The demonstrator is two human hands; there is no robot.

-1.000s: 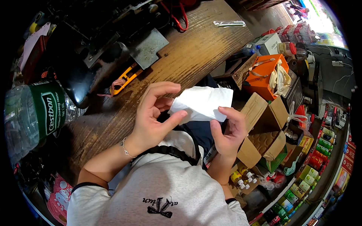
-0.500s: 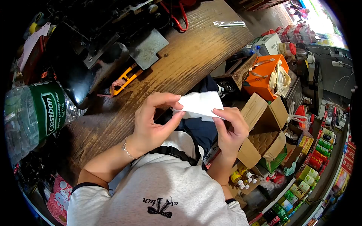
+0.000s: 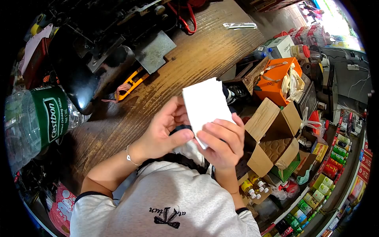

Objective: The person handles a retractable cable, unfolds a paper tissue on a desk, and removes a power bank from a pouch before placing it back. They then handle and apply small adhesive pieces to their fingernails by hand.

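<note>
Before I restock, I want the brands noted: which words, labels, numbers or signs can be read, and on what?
"Cestbon": green label of the clear bottle.
"Drinking Water": same label, smaller; its remaining fine print is too small to be sure of.
Too small or blurred: shelf packages, white carton.
Shirt lettering: upside down, not surely legible.
White paper: no writing visible.

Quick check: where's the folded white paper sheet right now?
In the head view, the folded white paper sheet is just right of centre, between the bare left hand and the bare right hand, whose fingers lie across its lower end.
</note>
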